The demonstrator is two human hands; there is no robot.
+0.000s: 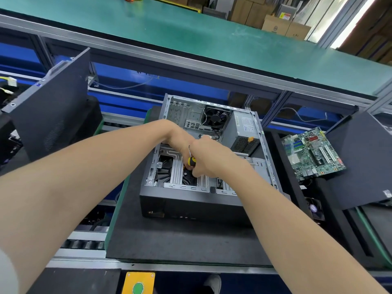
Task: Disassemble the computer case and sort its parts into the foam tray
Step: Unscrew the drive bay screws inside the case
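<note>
head view: both hands inside the opened computer case, driver in use.
we judge the main risks to be the screwdriver slipping off an unseen screw and gouging the chassis or the left hand just beside it, or a freed screw dropping among the metal ribs. the right hand has its fingers curled tight round the yellow-black handle. we cannot tell how the left fingers lie, as the right hand hides them. the case lies on its side on the dark foam tray, with the power supply and fan not yet removed. a motherboard rests apart to the right.
</note>
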